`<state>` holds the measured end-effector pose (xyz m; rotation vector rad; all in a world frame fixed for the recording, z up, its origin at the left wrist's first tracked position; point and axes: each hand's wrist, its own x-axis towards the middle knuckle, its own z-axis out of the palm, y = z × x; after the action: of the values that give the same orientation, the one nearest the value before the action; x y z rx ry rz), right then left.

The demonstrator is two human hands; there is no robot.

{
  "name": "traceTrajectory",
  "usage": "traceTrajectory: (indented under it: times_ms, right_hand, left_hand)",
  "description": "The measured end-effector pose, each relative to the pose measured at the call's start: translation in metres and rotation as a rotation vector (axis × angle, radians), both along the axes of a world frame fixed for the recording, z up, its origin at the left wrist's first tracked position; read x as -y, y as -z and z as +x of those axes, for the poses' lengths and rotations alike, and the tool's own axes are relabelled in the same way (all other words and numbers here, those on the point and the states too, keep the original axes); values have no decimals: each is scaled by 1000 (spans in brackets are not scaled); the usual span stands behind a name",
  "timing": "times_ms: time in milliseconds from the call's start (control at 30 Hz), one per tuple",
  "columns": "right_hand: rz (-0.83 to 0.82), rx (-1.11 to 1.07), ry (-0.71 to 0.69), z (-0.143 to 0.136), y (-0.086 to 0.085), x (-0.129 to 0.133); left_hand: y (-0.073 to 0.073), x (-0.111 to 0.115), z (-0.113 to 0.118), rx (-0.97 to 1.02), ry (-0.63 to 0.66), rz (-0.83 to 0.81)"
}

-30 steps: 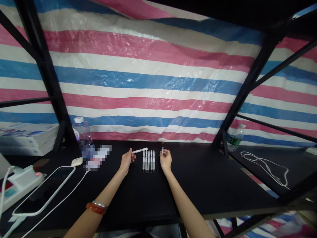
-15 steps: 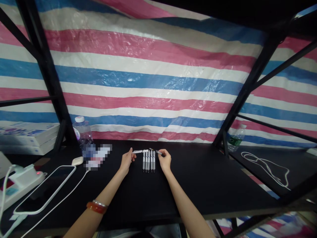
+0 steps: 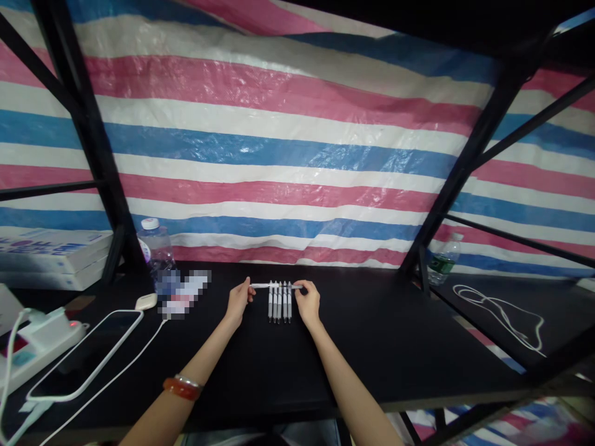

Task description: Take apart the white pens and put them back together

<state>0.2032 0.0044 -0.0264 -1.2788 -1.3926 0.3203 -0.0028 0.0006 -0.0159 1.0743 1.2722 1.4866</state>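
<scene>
Several white-and-grey pens (image 3: 279, 303) lie side by side on the black tabletop (image 3: 395, 341), their tips toward me. Across their far ends runs a white pen barrel (image 3: 261, 285), pinched at its left end by my left hand (image 3: 238, 301). My right hand (image 3: 308, 301) closes its thumb and fingers on a grey pen part (image 3: 295, 286) at the right end of the same line. Both pieces lie in one straight line over the row. Whether they are joined in the middle is too small to tell.
On the left are a phone (image 3: 88, 353), a power strip (image 3: 41, 347), an earbud case (image 3: 146, 301), a plastic bottle (image 3: 158, 251) and white boxes (image 3: 56, 257). To the right, past the black frame (image 3: 465, 167), stand another bottle (image 3: 444, 260) and a white cable (image 3: 504, 316).
The two pen pieces, apart and at an angle before, now line up straight. My right hand has shifted very slightly left; my left hand holds nearly the same place.
</scene>
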Motion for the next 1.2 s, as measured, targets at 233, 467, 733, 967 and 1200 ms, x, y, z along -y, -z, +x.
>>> traceTrajectory:
  times_ms: [233, 467, 733, 967, 1200]
  right_hand:
    - [6, 113, -58, -5, -7, 6]
    - [33, 138, -139, -9, -5, 5]
    - [-16, 91, -106, -9, -1, 2]
    - [24, 70, -194, -11, -4, 4]
    - [24, 60, -245, -12, -7, 4]
  left_hand:
    - [4, -2, -1, 14, -76, 12]
    - [6, -3, -2, 33, -106, 5]
    - [5, -4, -2, 103, -138, -31]
    - [4, -6, -4, 244, -175, -70]
    - [3, -5, -6, 380, -185, -92]
